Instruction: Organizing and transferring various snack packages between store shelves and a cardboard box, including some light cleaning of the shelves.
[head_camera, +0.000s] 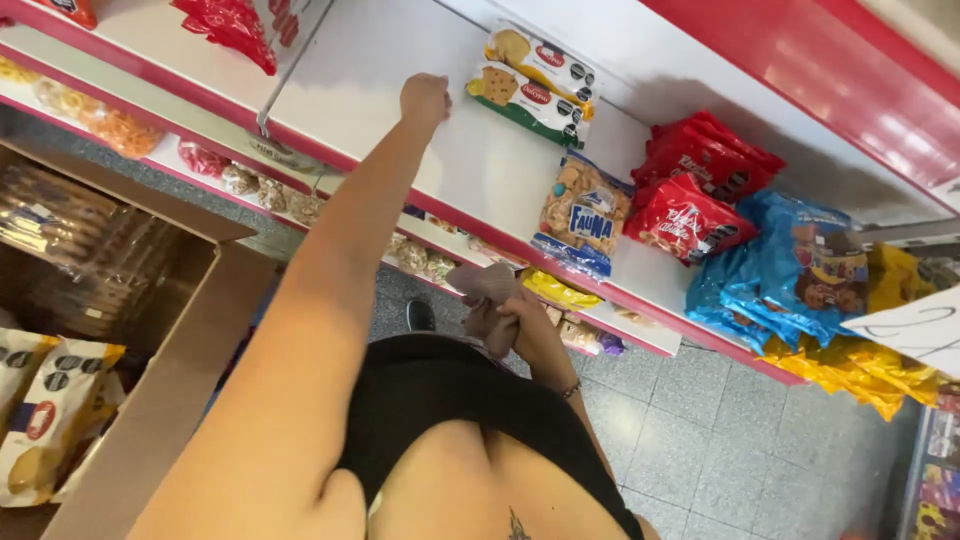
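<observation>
Two cookie packs (530, 85) lie beside the fisted left hand (425, 98); right hand (500, 310) clutches brown cloth (480, 282).

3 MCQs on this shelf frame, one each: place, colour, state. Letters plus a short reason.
1. Where is the left hand?
A. inside the cardboard box
B. on the white shelf beside the two stacked cookie packs
C. on the floor tiles

2. What colour are the bags between the red bags and the yellow bags?
A. blue
B. green
C. white

3. How does the right hand stand?
A. flat and open on the shelf
B. closed on a brownish cloth-like thing
C. out of view

Answers:
1 B: the fist rests on the shelf left of the cookie packs.
2 A: the blue bags lie there.
3 B: fingers wrap the brownish thing at the waist.
</observation>
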